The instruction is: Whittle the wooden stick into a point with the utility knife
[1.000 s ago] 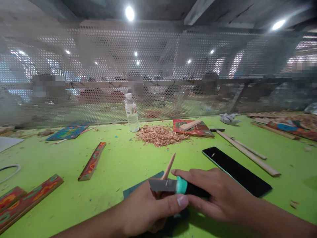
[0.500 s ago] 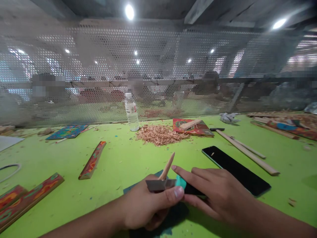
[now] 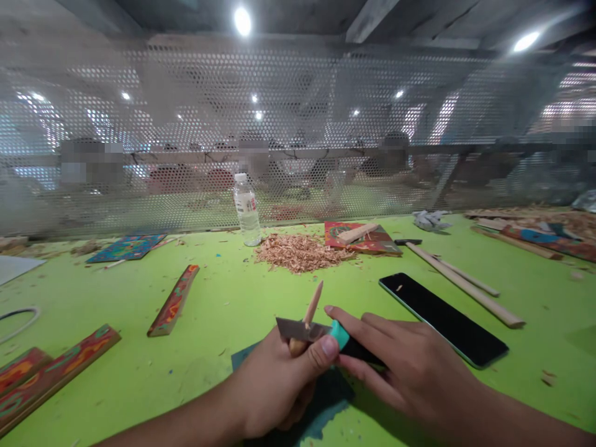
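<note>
My left hand (image 3: 288, 379) is closed round a pointed wooden stick (image 3: 314, 301), whose tapered tip sticks up away from me. My left thumb presses against the knife near a turquoise wrapping. In my right hand (image 3: 405, 360) is the dark handle of a knife (image 3: 300, 329); its flat grey blade lies across the stick, touching it, with the end pointing left. My right index finger stretches along the handle. Beneath both hands a dark blue-green sheet (image 3: 321, 416) lies on the green table (image 3: 209, 385). The stick's lower end is hidden in my left fist.
A heap of wood shavings (image 3: 302, 253) and a water bottle (image 3: 247, 211) stand ahead. To the right are a black phone (image 3: 442, 320) and a long wooden-handled tool (image 3: 465, 284). Painted wooden strips (image 3: 173, 301) lie left. A perforated metal screen (image 3: 298, 136) closes off the back.
The blade has shifted slightly up and its left end has tilted upward. The stick has moved a little left, and more of its wood shows below the blade.
</note>
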A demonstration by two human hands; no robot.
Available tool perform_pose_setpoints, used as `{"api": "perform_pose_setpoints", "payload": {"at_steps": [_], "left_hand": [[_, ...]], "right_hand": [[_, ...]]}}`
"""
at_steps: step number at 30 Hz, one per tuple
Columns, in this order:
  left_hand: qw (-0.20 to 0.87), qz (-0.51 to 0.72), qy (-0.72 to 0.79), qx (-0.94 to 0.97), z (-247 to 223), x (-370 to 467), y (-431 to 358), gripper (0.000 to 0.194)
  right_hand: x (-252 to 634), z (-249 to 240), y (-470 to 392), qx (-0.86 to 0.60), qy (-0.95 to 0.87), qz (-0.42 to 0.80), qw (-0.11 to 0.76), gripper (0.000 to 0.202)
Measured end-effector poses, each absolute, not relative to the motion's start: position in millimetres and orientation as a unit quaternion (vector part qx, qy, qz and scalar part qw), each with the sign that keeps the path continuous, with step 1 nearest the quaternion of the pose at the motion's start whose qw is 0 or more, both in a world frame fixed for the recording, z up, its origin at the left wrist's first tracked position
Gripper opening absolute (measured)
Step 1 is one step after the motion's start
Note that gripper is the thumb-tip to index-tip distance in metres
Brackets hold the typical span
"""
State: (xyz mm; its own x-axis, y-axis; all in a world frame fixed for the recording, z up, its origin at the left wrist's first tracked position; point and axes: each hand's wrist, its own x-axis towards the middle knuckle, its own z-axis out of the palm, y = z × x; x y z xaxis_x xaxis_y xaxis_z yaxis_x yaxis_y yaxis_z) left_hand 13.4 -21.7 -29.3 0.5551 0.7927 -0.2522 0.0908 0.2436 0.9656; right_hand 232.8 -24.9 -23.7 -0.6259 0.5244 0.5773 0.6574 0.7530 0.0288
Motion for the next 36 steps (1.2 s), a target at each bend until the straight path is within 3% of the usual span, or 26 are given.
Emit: {"api": "perform_pose_setpoints", "payload": {"at_steps": [18,26,30,33,36], "left_hand": [[0.673,0.256,0.434,0.542,-34,15,-20,0.078],[0.68,0.247,0.426,0.544,-34,13,-19,0.081],[0.674,0.228,0.433,0.554,-34,10,-18,0.081],[0.676,0.214,0.422,0.565,-33,9,-17,0.08],[0.676,0.232,0.409,0.567,-32,8,-17,0.077]], "right_hand": [[231,-30,-21,-0.344,-0.874,-0.157,0.305,0.043],[243,-14,-17,-0.352,-0.852,-0.117,0.37,0.039],[245,-12,-16,-0.371,-0.838,-0.031,0.398,0.035],[244,-12,-15,-0.384,-0.84,0.059,0.378,0.027],[242,-12,-13,-0.384,-0.851,0.07,0.352,0.028]]}}
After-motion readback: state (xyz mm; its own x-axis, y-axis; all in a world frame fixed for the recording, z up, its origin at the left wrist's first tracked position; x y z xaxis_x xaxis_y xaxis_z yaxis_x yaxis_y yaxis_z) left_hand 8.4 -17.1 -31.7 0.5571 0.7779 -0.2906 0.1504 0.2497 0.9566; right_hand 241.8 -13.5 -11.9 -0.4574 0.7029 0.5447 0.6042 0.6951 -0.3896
